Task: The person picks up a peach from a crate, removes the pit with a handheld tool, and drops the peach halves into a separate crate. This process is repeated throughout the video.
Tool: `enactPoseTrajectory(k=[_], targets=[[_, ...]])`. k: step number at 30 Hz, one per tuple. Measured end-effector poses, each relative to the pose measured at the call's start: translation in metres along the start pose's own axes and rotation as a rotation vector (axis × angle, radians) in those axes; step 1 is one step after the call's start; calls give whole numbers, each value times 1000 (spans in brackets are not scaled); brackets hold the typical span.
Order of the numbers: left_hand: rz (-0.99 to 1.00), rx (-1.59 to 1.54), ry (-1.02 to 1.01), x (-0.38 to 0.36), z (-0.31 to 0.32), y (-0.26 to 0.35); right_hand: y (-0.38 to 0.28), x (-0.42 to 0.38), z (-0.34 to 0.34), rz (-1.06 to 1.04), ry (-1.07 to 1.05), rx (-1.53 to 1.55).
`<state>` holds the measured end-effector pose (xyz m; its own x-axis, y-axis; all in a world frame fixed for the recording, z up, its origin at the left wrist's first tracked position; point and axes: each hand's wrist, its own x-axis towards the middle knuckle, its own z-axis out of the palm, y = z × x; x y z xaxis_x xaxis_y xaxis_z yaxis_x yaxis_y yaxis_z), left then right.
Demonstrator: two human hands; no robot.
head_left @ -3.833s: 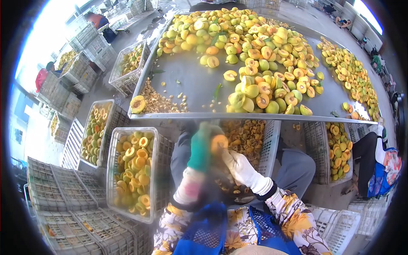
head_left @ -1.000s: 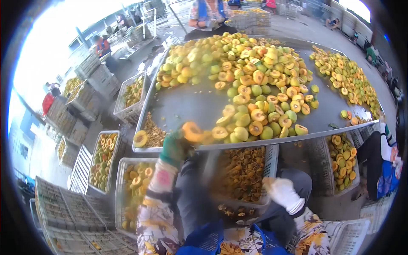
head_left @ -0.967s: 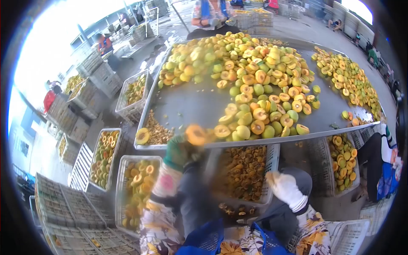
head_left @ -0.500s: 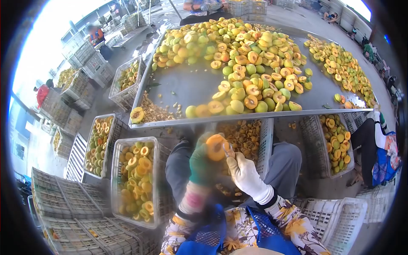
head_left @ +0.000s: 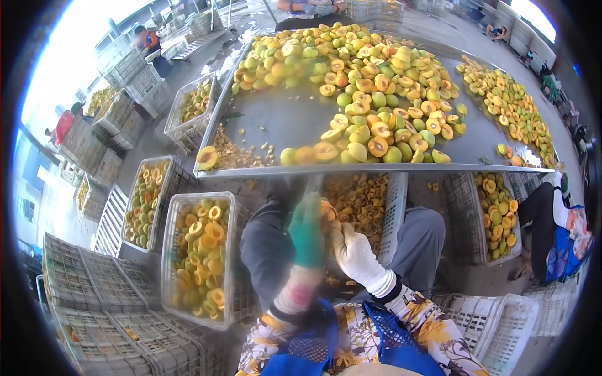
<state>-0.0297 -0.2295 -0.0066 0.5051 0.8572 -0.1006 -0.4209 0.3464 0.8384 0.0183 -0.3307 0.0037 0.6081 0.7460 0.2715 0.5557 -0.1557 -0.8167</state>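
My left hand (head_left: pixel 307 233), in a green glove, is closed around a peach half (head_left: pixel 328 213). The fruit is turned nearly edge-on and the fingers cover most of it. Against its right side is my right hand (head_left: pixel 359 255), in a white knitted glove, with thumb and fingers pinched. A small metal tool showed in that pinch half a second ago; now it is hidden. Both hands are above a crate (head_left: pixel 393 219) of brownish-orange scraps between my knees. Just beyond them is the metal table (head_left: pixel 276 128), with a large heap of halved peaches (head_left: pixel 376 81) on it.
Left of my legs stand a crate of peach halves (head_left: pixel 204 250) and a second filled crate (head_left: pixel 147 203). Stacked crates (head_left: pixel 106 301) rise at lower left. On the right are another filled crate (head_left: pixel 495 216) and a seated co-worker (head_left: pixel 561 232). Pits and scraps (head_left: pixel 232 150) lie on the table's left corner.
The peach half, which faced me with its orange cut side, has turned nearly edge-on in my left hand. The left hand has tilted more upright, and the view has shifted slightly.
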Motion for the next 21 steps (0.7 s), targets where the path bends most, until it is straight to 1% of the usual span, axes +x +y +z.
enactPoseTrajectory(k=[2, 3, 4, 6, 7, 8, 9, 10, 11, 12, 14, 15, 16, 18, 19, 20, 21], targets=[[50, 40, 16, 5, -7, -9, 4, 2, 3, 45, -39, 111], [489, 512, -108, 12, -18, -19, 6, 3, 3, 68, -63, 168], [992, 919, -23, 19, -29, -29, 9, 3, 4, 53, -103, 133], [-7, 23, 49, 2, -12, -11, 27, 1, 14, 34, -207, 59], [-48, -23, 96, 2, -11, -10, 33, 2, 19, 49, -236, 48], [-87, -76, 138, 5, -11, -10, 19, 8, 13, 299, -381, 240], [-37, -143, 10, 8, -21, -16, 5, 9, 7, 454, -474, 398], [-82, -149, 44, 6, -15, -6, -2, 12, 4, 615, -554, 550], [-121, -53, -24, 10, -18, -2, -1, 11, 5, 728, -588, 648], [-167, 43, -102, 13, -22, 2, 0, 9, 6, 808, -631, 809], [-148, 83, -291, 22, -31, 5, 4, 11, 4, 949, -681, 1124], [-139, 100, -392, 25, -31, 4, 16, 9, 8, 962, -786, 1369], [-87, 42, -277, 25, -27, 2, 31, 6, 15, 923, -869, 1582], [10, -71, -39, 22, -20, -3, 26, 0, 17, 862, -773, 1661], [0, -120, 120, 34, -30, -3, 20, -3, 13, 866, -728, 1740], [-8, -170, 285, 49, -47, 1, 30, -7, 17, 628, -590, 1265], [-8, -206, 380, 54, -62, 25, 49, -11, 23, 399, -447, 784]])
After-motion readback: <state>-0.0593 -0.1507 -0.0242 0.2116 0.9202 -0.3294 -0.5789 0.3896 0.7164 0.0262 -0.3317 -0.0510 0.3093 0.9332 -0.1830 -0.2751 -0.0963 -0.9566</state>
